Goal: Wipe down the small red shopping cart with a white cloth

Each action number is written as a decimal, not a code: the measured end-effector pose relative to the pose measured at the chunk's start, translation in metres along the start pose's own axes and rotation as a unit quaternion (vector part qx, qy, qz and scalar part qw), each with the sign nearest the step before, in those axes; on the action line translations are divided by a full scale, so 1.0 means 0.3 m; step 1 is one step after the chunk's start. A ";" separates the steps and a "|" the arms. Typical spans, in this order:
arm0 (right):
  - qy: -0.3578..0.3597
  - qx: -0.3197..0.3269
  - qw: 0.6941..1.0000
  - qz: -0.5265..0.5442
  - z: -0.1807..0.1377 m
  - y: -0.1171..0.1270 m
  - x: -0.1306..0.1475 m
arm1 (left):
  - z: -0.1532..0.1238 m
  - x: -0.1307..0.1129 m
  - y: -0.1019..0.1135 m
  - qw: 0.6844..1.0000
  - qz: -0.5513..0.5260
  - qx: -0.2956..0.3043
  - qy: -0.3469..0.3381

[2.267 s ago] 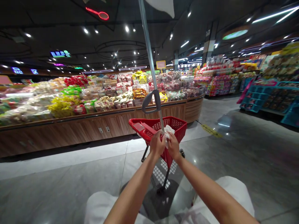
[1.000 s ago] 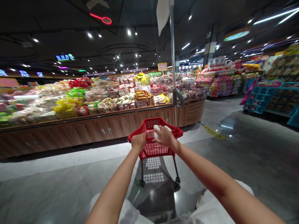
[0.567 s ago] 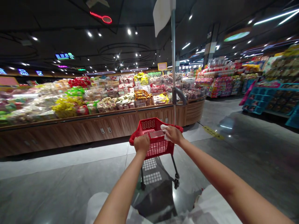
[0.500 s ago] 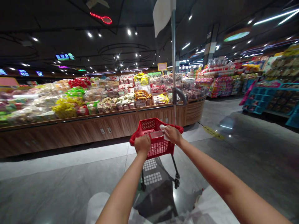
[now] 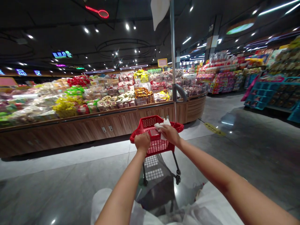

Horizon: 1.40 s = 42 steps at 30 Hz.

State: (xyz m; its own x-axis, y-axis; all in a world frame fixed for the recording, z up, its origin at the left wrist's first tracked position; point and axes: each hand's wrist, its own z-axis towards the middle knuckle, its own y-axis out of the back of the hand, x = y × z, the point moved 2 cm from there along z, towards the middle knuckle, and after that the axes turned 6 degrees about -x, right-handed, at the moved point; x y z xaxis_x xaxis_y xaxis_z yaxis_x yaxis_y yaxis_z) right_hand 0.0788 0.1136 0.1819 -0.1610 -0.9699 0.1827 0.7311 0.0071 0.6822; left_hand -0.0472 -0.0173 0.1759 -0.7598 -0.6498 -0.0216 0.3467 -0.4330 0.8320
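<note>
A small red basket cart (image 5: 156, 147) on wheels stands on the floor right in front of me. My left hand (image 5: 142, 141) is closed over the near left rim of the cart. My right hand (image 5: 170, 133) presses a crumpled white cloth (image 5: 160, 126) onto the rim's near right part, fingers curled over it. A tall metal pole (image 5: 172, 59) with a grey handle (image 5: 182, 92) rises from the cart's far right corner, and a white flag (image 5: 158, 11) hangs at its top.
A long wooden display counter (image 5: 98, 125) piled with packaged snacks runs across the left and middle. More shelves (image 5: 222, 78) and blue crates (image 5: 260, 95) stand at the right. A yellow floor marking (image 5: 212, 128) lies beyond the cart on the glossy grey floor.
The cart was tilted with both hands close together by the pole's base; it now stands level. My left hand shifted to the left rim and my right hand with the cloth moved along the rim.
</note>
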 end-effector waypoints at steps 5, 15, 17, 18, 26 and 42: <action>-0.107 0.004 0.993 -0.048 -0.039 0.043 -0.111 | -0.009 -0.017 -0.007 1.000 -0.008 -0.020 0.019; 0.016 -0.043 0.999 -0.025 0.031 -0.091 0.168 | 0.003 -0.039 -0.028 1.000 -0.013 -0.010 0.000; 0.036 -0.041 0.998 -0.020 0.031 -0.094 0.168 | 0.005 -0.029 -0.026 1.000 -0.008 -0.004 -0.012; 0.043 -0.037 0.998 -0.020 0.027 -0.086 0.153 | 0.006 -0.022 -0.024 1.000 -0.007 -0.001 -0.013; -0.117 0.004 0.991 -0.071 -0.041 0.048 -0.113 | 0.004 -0.017 -0.020 1.000 -0.003 -0.012 0.016; 0.033 -0.016 0.999 -0.019 0.001 -0.048 0.064 | 0.024 -0.054 -0.035 1.000 -0.003 -0.003 -0.010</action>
State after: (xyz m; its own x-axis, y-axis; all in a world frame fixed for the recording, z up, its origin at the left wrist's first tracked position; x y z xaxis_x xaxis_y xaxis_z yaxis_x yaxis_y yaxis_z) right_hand 0.0651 0.0950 0.1758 -0.1457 -0.9832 0.1098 0.7470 -0.0366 0.6638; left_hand -0.0425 0.0024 0.1714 -0.7730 -0.6342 -0.0148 0.3459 -0.4409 0.8282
